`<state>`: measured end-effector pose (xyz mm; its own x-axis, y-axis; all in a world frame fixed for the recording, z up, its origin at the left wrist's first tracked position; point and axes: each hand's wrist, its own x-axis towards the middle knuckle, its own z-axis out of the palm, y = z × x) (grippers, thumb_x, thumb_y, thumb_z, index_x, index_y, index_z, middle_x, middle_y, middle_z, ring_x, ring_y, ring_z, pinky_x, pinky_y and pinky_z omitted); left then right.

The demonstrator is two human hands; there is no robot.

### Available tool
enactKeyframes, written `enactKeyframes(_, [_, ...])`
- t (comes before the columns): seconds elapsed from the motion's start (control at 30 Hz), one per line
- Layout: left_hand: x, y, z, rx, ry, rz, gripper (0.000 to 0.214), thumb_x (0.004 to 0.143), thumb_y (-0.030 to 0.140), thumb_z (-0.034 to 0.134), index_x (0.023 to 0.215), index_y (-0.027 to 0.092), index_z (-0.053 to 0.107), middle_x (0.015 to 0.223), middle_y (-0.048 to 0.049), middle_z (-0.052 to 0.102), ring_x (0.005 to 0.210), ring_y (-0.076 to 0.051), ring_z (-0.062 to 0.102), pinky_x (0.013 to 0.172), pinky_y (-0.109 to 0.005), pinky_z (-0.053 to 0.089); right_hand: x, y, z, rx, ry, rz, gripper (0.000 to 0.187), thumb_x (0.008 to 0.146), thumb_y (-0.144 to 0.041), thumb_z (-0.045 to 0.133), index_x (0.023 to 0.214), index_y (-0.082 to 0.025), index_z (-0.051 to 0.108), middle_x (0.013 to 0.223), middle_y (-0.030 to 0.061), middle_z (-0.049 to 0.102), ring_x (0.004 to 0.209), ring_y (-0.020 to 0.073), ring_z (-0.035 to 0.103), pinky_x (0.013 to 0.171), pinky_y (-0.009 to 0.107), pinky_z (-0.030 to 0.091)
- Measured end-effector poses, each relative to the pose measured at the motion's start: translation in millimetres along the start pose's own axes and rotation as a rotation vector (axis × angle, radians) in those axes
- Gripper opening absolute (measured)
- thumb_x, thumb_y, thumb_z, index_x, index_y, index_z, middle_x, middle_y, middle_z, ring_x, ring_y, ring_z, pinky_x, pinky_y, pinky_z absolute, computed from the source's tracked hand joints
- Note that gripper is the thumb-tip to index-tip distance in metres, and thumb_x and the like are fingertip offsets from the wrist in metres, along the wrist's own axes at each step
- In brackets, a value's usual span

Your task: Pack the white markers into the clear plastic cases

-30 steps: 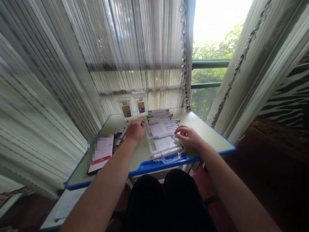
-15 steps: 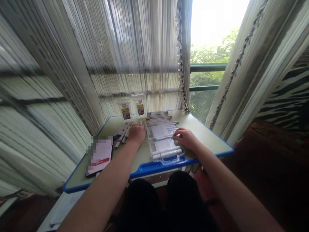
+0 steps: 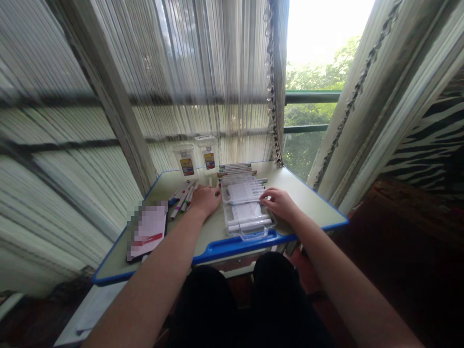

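Observation:
An open clear plastic case (image 3: pixel 248 215) lies in the middle of a small blue-edged desk (image 3: pixel 239 243). Two white markers rest in its near half. My right hand (image 3: pixel 278 203) sits at the case's right side, fingers curled on the markers at the hinge. My left hand (image 3: pixel 206 199) rests knuckles-up against the case's left edge, fingers curled under; what they hold, if anything, is hidden. Several loose markers (image 3: pixel 181 198) lie just left of that hand. More markers (image 3: pixel 237 169) are lined up behind the case.
A phone (image 3: pixel 147 232) lies at the desk's left front. Two clear closed boxes (image 3: pixel 195 160) with coloured labels stand at the back against striped curtains. A window with a green rail opens at the right. My dark-clothed knees are under the desk's front edge.
Both hands stay beside the case, shifting only slightly. The view has swung a little, so the desk sits somewhat lower and further left.

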<state>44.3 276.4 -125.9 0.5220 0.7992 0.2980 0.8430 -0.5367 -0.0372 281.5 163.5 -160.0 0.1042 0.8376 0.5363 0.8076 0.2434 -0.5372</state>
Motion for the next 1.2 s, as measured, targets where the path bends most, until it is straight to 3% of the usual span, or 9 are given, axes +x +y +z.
enactKeyframes(0.17, [0.2,0.3,0.2,0.0,-0.027,-0.078,0.033,0.085,0.032,0.043,0.102,0.02,0.07,0.104,-0.0109,0.068,0.093,-0.026,0.063,0.079,-0.035,0.047,-1.0,0.0,-0.7,0.037,-0.01,-0.017,0.013,0.079,-0.021,0.06,0.075,-0.018,0.072,0.082,0.0041,0.067,0.065,0.0123,0.061,0.067,0.024,0.049])
enactKeyframes(0.3, [1.2,2.7,-1.7,-0.004,-0.033,-0.122,0.035,0.083,0.029,0.046,0.11,0.018,0.065,0.111,-0.0118,0.066,0.098,-0.025,0.063,0.078,-0.032,0.048,-0.8,-1.4,-1.3,0.041,-0.031,-0.016,0.013,0.079,-0.02,0.059,0.075,-0.018,0.072,0.083,0.004,0.067,0.066,0.0121,0.061,0.068,0.024,0.049])
enactKeyframes(0.5, [-0.4,2.1,-1.9,0.012,-0.099,-0.152,0.038,0.085,0.042,0.044,0.098,0.016,0.069,0.106,-0.0138,0.068,0.097,-0.027,0.063,0.08,-0.033,0.048,-1.7,-1.1,-0.6,0.057,-0.013,-0.027,0.014,0.079,-0.022,0.059,0.074,-0.018,0.071,0.085,0.0047,0.066,0.065,0.0118,0.06,0.067,0.024,0.049])
enactKeyframes(0.63, [0.6,2.5,-3.1,-0.003,-0.1,-0.179,0.034,0.085,0.036,0.045,0.099,0.016,0.069,0.105,-0.0142,0.068,0.096,-0.027,0.063,0.08,-0.034,0.048,-2.1,-0.8,-0.5,0.071,-0.005,-0.014,0.013,0.079,-0.023,0.059,0.075,-0.017,0.071,0.086,0.0048,0.066,0.061,0.0108,0.058,0.065,0.024,0.049])
enactKeyframes(0.77, [-0.6,1.3,-9.5,-0.064,-0.004,-0.244,0.032,0.086,0.029,0.044,0.097,0.014,0.07,0.101,-0.0151,0.069,0.095,-0.028,0.064,0.08,-0.035,0.048,-1.5,-0.4,-0.9,0.059,0.015,-0.025,0.014,0.079,-0.023,0.058,0.075,-0.018,0.071,0.085,0.0048,0.065,0.059,0.0104,0.057,0.064,0.025,0.048])
enactKeyframes(0.9, [-3.2,-1.9,-15.3,-0.173,0.201,-0.255,0.034,0.088,0.028,0.042,0.099,0.013,0.071,0.103,-0.0159,0.067,0.097,-0.028,0.062,0.085,-0.036,0.047,-1.2,1.7,-0.5,0.076,0.062,-0.032,0.014,0.08,-0.024,0.057,0.077,-0.018,0.07,0.085,0.0046,0.063,0.057,0.0096,0.055,0.061,0.025,0.047])
enactKeyframes(1.03, [-1.7,-1.0,-15.0,-0.375,0.369,-0.073,0.035,0.088,0.03,0.045,0.108,0.015,0.069,0.106,-0.0124,0.067,0.099,-0.023,0.061,0.089,-0.033,0.046,-0.9,2.6,-1.1,0.098,0.094,-0.054,0.014,0.08,-0.024,0.056,0.078,-0.018,0.069,0.086,0.0041,0.062,0.056,0.009,0.052,0.06,0.025,0.046])
enactKeyframes(1.13, [-1.0,3.2,-12.5,-0.62,0.359,0.129,0.031,0.085,0.033,0.053,0.103,0.017,0.072,0.1,-0.0082,0.07,0.091,-0.019,0.063,0.083,-0.029,0.048,-0.8,1.0,-2.8,0.116,0.124,-0.073,0.016,0.08,-0.026,0.057,0.086,-0.018,0.069,0.084,0.0031,0.059,0.055,0.0086,0.047,0.059,0.024,0.044])
enactKeyframes(1.2, [-2.3,6.1,-11.6,-0.77,0.323,0.182,0.029,0.082,0.036,0.058,0.096,0.016,0.074,0.094,-0.0078,0.071,0.084,-0.018,0.063,0.075,-0.028,0.049,-1.2,-0.7,-3.8,0.124,0.136,-0.083,0.021,0.08,-0.029,0.058,0.095,-0.018,0.068,0.084,0.0027,0.057,0.056,0.0088,0.045,0.058,0.024,0.043])
